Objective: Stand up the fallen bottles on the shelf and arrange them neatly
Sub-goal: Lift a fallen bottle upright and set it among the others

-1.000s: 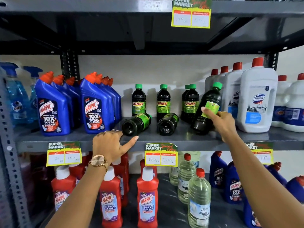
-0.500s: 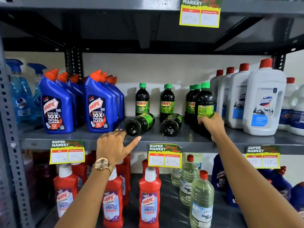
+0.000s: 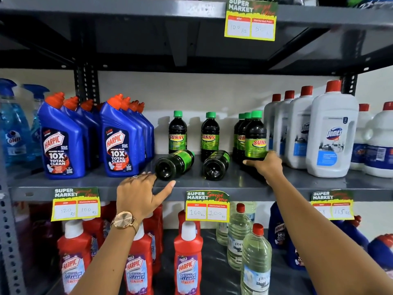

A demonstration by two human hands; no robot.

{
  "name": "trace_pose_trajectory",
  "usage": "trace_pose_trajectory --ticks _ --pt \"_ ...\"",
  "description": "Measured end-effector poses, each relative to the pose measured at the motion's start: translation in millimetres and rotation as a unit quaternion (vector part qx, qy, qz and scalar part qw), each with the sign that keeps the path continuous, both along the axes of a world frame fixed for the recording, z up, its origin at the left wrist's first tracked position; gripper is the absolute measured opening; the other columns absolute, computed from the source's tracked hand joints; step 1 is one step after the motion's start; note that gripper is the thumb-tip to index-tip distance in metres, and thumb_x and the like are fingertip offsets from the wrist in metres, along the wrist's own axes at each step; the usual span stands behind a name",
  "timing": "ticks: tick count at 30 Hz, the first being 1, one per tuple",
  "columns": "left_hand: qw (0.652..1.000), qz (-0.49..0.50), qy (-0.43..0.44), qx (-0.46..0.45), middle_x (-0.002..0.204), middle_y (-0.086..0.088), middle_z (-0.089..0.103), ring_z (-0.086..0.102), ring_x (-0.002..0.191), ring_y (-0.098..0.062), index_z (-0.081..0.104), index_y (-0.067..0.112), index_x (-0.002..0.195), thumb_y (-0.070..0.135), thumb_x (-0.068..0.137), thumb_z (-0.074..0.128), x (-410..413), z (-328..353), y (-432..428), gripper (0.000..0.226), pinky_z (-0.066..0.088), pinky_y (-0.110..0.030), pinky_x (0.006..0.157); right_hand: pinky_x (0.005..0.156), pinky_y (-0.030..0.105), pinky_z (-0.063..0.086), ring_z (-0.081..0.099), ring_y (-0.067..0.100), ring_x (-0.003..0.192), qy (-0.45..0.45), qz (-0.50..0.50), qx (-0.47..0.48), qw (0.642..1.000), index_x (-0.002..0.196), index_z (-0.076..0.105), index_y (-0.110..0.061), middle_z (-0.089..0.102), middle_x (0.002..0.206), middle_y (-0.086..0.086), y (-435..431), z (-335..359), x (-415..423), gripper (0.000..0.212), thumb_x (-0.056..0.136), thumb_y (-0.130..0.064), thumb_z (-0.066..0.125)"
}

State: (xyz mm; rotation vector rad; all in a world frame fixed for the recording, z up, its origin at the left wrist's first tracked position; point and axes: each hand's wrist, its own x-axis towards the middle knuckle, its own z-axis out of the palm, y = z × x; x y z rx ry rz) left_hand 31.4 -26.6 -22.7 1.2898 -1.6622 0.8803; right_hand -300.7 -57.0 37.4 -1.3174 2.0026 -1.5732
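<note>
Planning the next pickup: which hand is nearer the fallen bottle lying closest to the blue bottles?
Left. The left hand is right at the fallen bottle's base; the right hand grips an upright bottle further right.

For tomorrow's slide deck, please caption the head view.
Right hand grips an upright Sunny bottle; left hand reaches for two fallen bottles.

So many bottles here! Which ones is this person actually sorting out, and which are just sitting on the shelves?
Job: two fallen Sunny bottles; upright Sunny bottle gripped by right hand; left hand nearby.

Just there: blue Harpic bottles, white Domex bottles, red Harpic bottles, price tags.
</note>
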Motion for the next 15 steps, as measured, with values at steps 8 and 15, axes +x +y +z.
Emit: trace_pose_trajectory --ticks 8,15 --pt "1.000 -0.005 0.007 -0.001 0.060 0.000 0.067 0.064 0.055 -0.022 0.067 0.016 0.065 0.073 0.084 0.017 -0.1 -0.5 -1.3 0.079 0.041 -0.026 0.049 0.114 0.051 0.029 0.030 0.045 0.139 0.058 -0.044 0.080 0.994 0.150 0.008 0.001 0.026 0.154 0.025 -7.7 6.6 4.0 0.127 0.062 -0.052 0.083" --pt "1.000 -0.004 0.015 0.006 0.060 0.001 0.066 0.063 0.056 -0.022 0.067 0.017 0.066 0.073 0.084 0.020 0.9 -1.1 -1.9 0.075 0.041 -0.026 0.050 0.113 0.051 0.027 0.028 0.046 0.138 0.071 -0.063 0.060 0.994 0.150 0.006 0.004 0.022 0.154 0.024 -5.6 3.2 7.6 0.133 0.060 -0.065 0.076"
